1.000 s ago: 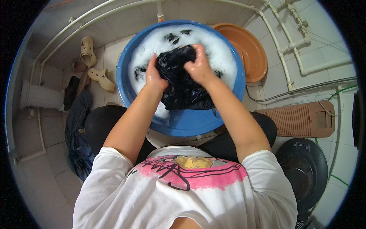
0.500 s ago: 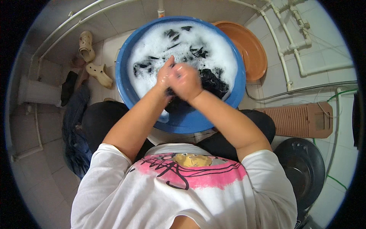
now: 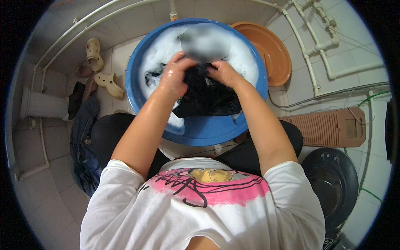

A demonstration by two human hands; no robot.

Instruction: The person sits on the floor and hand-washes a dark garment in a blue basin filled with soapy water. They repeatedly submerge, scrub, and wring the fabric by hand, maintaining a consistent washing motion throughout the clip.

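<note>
Blue basin point(image 3: 200, 136): landmark for all places below; white foam point(image 3: 156, 48) fills much of it, with its near inner wall bare.
Dark cloth point(image 3: 210, 98): in the nearer half of the basin, bunched and wet-looking, its lower part spread against the near wall.
Left hand point(image 3: 171, 78): over the basin's left-centre, fingers bent, grasping the cloth along its left upper side.
Right hand point(image 3: 225, 74): over the basin's right-centre, fingers curled inward, grasping the upper right of the cloth.
Key relation: the cloth lies between the two hands and runs from them toward the basin's near rim; both hands touch it, so neither is nearer.
Long axis: not certain in so crumpled a piece; the lower edge lies crosswise, roughly parallel to the near rim.
Obscured: a blurred oval toward the basin's far side covers the area just beyond the fingertips.
Surroundings: orange basin point(image 3: 278, 54) beyond the blue basin's far right rim; brown washboard point(image 3: 325, 129) to its near right.
</note>
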